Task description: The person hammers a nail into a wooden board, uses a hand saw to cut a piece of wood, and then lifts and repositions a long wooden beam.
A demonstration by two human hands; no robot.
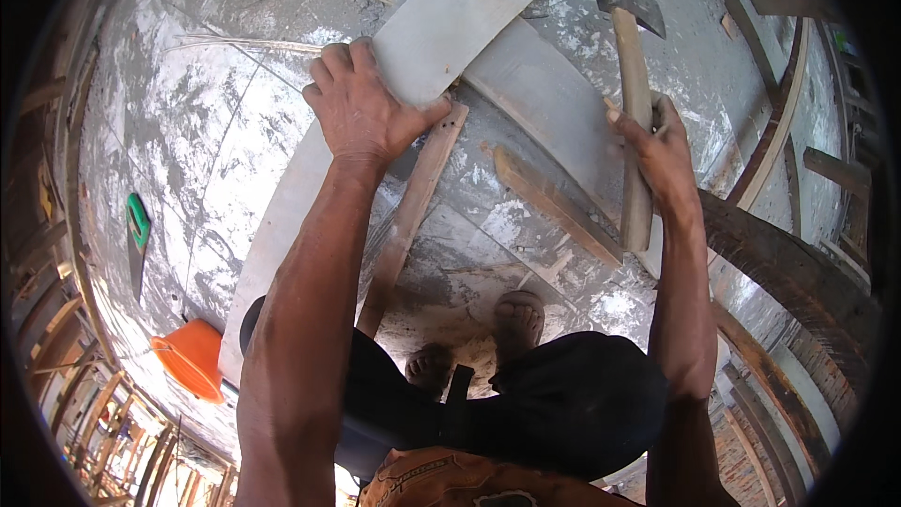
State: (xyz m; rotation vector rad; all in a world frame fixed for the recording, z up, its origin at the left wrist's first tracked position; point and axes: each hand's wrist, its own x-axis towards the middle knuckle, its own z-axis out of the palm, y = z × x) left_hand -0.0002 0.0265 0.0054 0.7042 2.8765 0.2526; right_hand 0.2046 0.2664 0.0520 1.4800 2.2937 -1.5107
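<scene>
One hammer (633,70), one grey strip (469,19)

Right hand (668,145): closed round hammer, two o'clock; worn pale handle (635,80), dark metal head (630,7) at one o'clock. Left hand (361,113): spread wide on grey strip, twelve o'clock; flat, smooth.

- Left of the left hand (364,111), white-smeared grey floor (216,169) gives room to pass, bordered by a green-handled saw (138,225) and an orange plastic vessel (190,360).
- Between the hands, a brown wooden batten (554,207) and the upright wooden-handled hammer (634,75) (gripped by the right hand (671,150)) narrow the way.
- Beyond the right wrist, a dark curved timber (798,272) obstructs.
</scene>
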